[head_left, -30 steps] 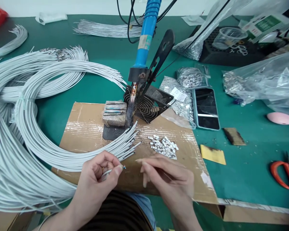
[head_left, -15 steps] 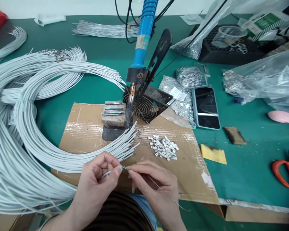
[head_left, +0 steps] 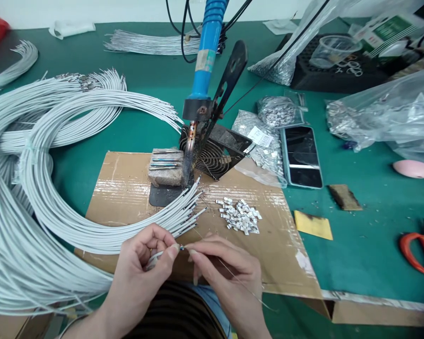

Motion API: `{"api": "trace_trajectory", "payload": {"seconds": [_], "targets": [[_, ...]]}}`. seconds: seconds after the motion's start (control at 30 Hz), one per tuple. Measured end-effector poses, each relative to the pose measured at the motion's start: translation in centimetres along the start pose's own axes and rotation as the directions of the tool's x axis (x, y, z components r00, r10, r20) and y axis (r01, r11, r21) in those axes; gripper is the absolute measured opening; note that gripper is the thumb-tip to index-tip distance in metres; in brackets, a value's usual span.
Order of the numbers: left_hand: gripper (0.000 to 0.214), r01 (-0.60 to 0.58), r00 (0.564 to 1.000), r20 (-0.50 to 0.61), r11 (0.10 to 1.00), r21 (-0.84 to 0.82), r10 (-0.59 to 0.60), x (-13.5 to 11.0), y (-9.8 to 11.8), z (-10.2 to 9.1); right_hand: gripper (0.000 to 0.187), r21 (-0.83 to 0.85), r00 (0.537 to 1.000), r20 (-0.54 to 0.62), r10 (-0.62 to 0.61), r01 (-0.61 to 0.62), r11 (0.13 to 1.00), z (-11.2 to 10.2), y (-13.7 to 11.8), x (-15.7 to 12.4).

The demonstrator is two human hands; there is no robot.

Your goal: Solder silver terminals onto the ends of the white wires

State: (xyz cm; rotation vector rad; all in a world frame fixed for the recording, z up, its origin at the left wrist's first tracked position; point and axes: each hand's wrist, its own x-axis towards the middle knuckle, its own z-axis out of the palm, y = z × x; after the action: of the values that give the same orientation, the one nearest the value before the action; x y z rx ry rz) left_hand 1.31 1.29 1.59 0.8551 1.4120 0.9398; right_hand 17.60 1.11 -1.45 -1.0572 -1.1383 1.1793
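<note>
My left hand [head_left: 144, 266] pinches the end of one thin white cable [head_left: 156, 254], whose stripped tip pokes out between thumb and forefinger. My right hand [head_left: 226, 270] is closed in a pinch right at that tip, holding a thin silvery wire [head_left: 240, 282] that trails off to the lower right. Both hands hover over the near edge of a taped cardboard sheet [head_left: 127, 188]. Just beyond them lie the fanned ends of a white cable bundle [head_left: 183, 214] and a small pile of metal terminals [head_left: 240, 215].
A blue-handled soldering iron [head_left: 203, 70] stands in a holder beside a small fan [head_left: 215, 153] and a sponge block [head_left: 166, 167]. Large white cable coils [head_left: 38, 188] fill the left. A phone [head_left: 301, 157], bags of terminals [head_left: 279, 113], yellow pad [head_left: 313, 225] and orange scissors [head_left: 420, 252] lie right.
My right hand moved left from beside the terminal pile and met the cable tip held in my left hand. The left hand has stayed put.
</note>
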Motion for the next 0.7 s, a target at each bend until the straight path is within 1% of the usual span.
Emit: {"api": "trace_trajectory", "payload": {"seconds": [0.1,0.23,0.33,0.4,0.57,0.7], "targets": [[0.019,-0.001,1.000,-0.005,1.000,-0.005,0.001,-0.02,0.04,-0.03,0.020,0.022,0.999,-0.030,0.016,-0.015,1.000,0.04,0.39,-0.31],[0.018,-0.026,1.000,0.000,1.000,0.006,0.026,-0.12,0.14,-0.05,0.016,0.008,0.999,-0.038,-0.004,0.004,1.000,0.41,0.80,-0.64],[0.018,-0.032,0.999,0.005,0.999,0.014,0.031,-0.11,0.13,0.04,0.018,0.015,0.999,-0.045,-0.008,0.009,1.000,0.70,0.63,-0.59],[0.018,-0.028,1.000,0.015,1.000,0.010,0.027,-0.08,0.05,0.11,0.020,-0.009,0.998,-0.051,-0.032,0.032,0.999,0.81,0.31,-0.43],[0.019,-0.011,1.000,0.024,1.000,-0.008,0.011,-0.06,-0.14,0.08,0.028,-0.145,0.981,-0.080,-0.179,0.166,0.975,0.78,-0.17,-0.27],[0.019,0.020,0.999,0.030,0.999,-0.043,-0.019,-0.08,-0.18,0.14,0.035,-0.275,0.939,-0.073,-0.336,0.305,0.912,0.83,0.14,-0.69]]}}
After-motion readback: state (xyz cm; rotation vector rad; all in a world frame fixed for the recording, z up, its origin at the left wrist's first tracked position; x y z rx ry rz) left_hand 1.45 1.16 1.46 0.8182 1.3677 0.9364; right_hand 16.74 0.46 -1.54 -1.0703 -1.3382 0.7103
